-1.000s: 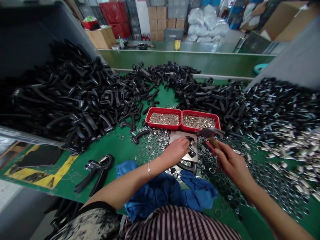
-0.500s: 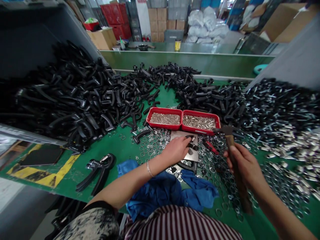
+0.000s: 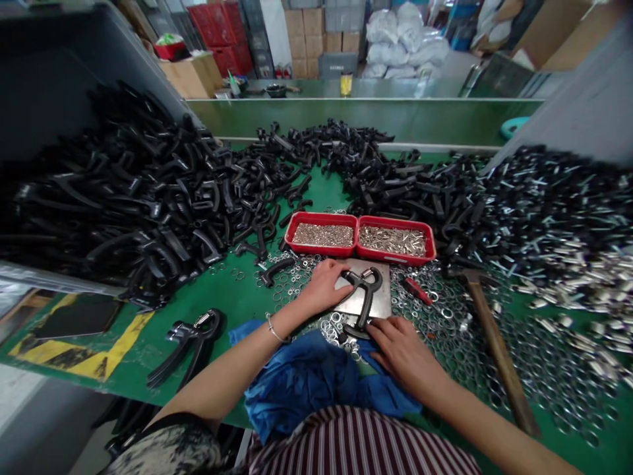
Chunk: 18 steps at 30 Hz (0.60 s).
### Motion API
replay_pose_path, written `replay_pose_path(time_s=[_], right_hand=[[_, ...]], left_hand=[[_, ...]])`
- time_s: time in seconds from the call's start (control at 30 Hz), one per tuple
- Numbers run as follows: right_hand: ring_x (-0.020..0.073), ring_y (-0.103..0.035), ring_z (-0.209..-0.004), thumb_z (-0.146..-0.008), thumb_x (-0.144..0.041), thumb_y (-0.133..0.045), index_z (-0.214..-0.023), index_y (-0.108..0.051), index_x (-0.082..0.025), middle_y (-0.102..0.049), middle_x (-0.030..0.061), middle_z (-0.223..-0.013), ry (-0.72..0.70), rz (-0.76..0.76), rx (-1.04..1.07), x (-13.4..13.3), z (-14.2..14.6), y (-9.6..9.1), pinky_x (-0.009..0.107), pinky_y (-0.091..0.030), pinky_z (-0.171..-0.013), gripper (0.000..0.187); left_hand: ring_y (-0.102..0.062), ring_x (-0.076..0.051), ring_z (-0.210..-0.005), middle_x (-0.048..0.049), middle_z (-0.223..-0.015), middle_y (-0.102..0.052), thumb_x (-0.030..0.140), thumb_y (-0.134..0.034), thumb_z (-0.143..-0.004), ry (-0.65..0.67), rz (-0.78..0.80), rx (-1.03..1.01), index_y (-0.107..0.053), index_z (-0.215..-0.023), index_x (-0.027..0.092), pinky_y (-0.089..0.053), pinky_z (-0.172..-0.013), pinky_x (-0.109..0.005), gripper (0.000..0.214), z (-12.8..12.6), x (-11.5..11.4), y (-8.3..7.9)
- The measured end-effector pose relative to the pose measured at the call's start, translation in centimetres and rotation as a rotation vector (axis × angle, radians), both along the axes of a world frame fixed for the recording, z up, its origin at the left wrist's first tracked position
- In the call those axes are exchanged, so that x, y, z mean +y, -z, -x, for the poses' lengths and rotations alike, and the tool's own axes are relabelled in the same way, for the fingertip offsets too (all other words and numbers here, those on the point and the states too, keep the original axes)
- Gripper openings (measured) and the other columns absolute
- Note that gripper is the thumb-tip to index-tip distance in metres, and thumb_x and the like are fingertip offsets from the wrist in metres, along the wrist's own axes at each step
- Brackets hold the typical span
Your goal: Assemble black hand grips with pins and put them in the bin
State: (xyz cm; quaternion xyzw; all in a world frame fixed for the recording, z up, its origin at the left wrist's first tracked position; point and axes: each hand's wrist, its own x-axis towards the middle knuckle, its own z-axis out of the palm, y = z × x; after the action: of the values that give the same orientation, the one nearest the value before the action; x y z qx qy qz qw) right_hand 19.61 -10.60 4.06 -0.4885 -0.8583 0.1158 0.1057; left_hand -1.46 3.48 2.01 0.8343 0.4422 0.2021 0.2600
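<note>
A black hand grip (image 3: 368, 300) with a small silver spring rests over a metal plate (image 3: 383, 305). My left hand (image 3: 324, 287) has its fingers and thumb closed on the grip's upper left end. At the lower end of the handles, by the plate's front edge, my right hand (image 3: 403, 349) has bent fingers against the black plastic; its fingertips are partly hidden. To the right lies a hammer (image 3: 499, 349), its wooden handle towards me, out of my hand. A blue cloth (image 3: 306, 382) is bunched up in front of the plate.
Two red trays (image 3: 321, 249) of small metal pins stand behind the plate. Loose rings (image 3: 534, 356) and a red-handled tool (image 3: 418, 290) lie to the right. Black handles (image 3: 198, 191) are heaped left and back. Another hand grip (image 3: 200, 336) lies front left.
My right hand has put the hammer down on the right and moved left to the lower end of the hand grip. My left hand has shifted left, uncovering the grip and spring.
</note>
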Motion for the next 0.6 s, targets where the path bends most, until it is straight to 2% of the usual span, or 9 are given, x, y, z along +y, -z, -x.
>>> replay_pose_path(time_s=[0.1,0.2,0.23,0.3,0.37,0.43,0.47,0.53,0.6], right_hand=[[0.0279,-0.055,-0.095,-0.093,-0.022,-0.059,-0.106,-0.067,-0.02,-0.068,0.0089,-0.101,-0.062,0.025,-0.002,-0.6,1.2,0.0,0.043,-0.043,-0.084,0.015],[0.0263,-0.054,-0.1,-0.097,-0.025,-0.054,-0.114,-0.065,-0.025,-0.069,0.0067,-0.11,-0.173,0.031,0.035,-0.5,-1.9,-1.9,0.043,-0.041,-0.088,0.021],[0.0269,-0.054,-0.102,-0.097,-0.027,-0.052,-0.119,-0.064,-0.026,-0.069,0.0067,-0.114,-0.147,-0.01,0.025,0.0,-3.8,-2.7,0.044,-0.04,-0.09,0.024],[0.0301,-0.053,-0.105,-0.098,-0.033,-0.052,-0.124,-0.062,-0.025,-0.067,0.0089,-0.119,0.002,-0.142,-0.03,1.3,-8.1,-3.8,0.048,-0.038,-0.094,0.029],[0.0335,-0.054,-0.106,-0.097,-0.039,-0.05,-0.123,-0.064,-0.023,-0.066,0.0128,-0.119,0.162,-0.261,-0.101,3.0,-12.2,-4.0,0.053,-0.036,-0.095,0.033],[0.0351,-0.055,-0.106,-0.098,-0.04,-0.047,-0.125,-0.063,-0.019,-0.063,0.0169,-0.122,0.284,-0.321,-0.142,4.4,-14.6,-3.2,0.054,-0.038,-0.094,0.038],[0.0346,-0.055,-0.107,-0.098,-0.039,-0.046,-0.126,-0.062,-0.018,-0.062,0.0174,-0.121,0.31,-0.313,-0.145,4.9,-14.9,-2.5,0.053,-0.039,-0.093,0.039],[0.0323,-0.056,-0.104,-0.098,-0.038,-0.045,-0.122,-0.062,-0.018,-0.064,0.0157,-0.112,0.312,-0.238,-0.137,5.5,-13.8,-0.8,0.048,-0.044,-0.09,0.036],[0.0304,-0.059,-0.097,-0.097,-0.039,-0.046,-0.111,-0.063,-0.018,-0.065,0.0138,-0.1,0.328,-0.14,-0.171,5.8,-11.4,0.7,0.043,-0.048,-0.081,0.03]], left_hand=[[-0.046,-0.027,-0.128,-0.0107,-0.134,-0.052,0.038,-0.066,-0.085,0.103,-0.026,-0.011,-0.056,-0.128,0.021,-0.034,-0.112,-0.046,0.048,0.1,0.3,-0.1],[-0.046,-0.028,-0.128,-0.0102,-0.136,-0.051,0.039,-0.066,-0.085,0.179,-0.02,-0.017,-0.053,-0.134,0.023,-0.034,-0.113,-0.047,0.053,0.0,0.1,0.2],[-0.046,-0.028,-0.127,-0.0104,-0.135,-0.051,0.039,-0.066,-0.085,0.171,-0.021,-0.013,-0.053,-0.134,0.023,-0.034,-0.112,-0.047,0.053,-0.1,-0.1,0.2],[-0.047,-0.029,-0.123,-0.0108,-0.13,-0.052,0.039,-0.067,-0.083,0.131,-0.027,-0.008,-0.055,-0.131,0.021,-0.036,-0.111,-0.046,0.052,-0.2,-0.6,0.4],[-0.048,-0.028,-0.119,-0.0104,-0.123,-0.053,0.04,-0.068,-0.082,0.094,-0.025,-0.008,-0.057,-0.127,0.02,-0.038,-0.108,-0.045,0.05,-0.3,-1.3,0.4],[-0.048,-0.028,-0.116,-0.0097,-0.12,-0.053,0.041,-0.068,-0.082,0.076,-0.016,-0.01,-0.057,-0.126,0.019,-0.039,-0.107,-0.045,0.05,-0.3,-1.9,0.4],[-0.048,-0.028,-0.116,-0.0094,-0.12,-0.053,0.041,-0.068,-0.082,0.072,-0.011,-0.013,-0.057,-0.126,0.019,-0.038,-0.107,-0.045,0.051,-0.2,-2.2,0.4],[-0.047,-0.028,-0.116,-0.0087,-0.121,-0.053,0.042,-0.07,-0.081,0.063,-0.001,-0.021,-0.056,-0.126,0.021,-0.037,-0.108,-0.044,0.051,-0.2,-2.6,0.4],[-0.047,-0.027,-0.117,-0.0078,-0.122,-0.054,0.042,-0.071,-0.081,0.051,0.008,-0.03,-0.057,-0.124,0.022,-0.036,-0.108,-0.043,0.05,-0.2,-2.7,0.4]])
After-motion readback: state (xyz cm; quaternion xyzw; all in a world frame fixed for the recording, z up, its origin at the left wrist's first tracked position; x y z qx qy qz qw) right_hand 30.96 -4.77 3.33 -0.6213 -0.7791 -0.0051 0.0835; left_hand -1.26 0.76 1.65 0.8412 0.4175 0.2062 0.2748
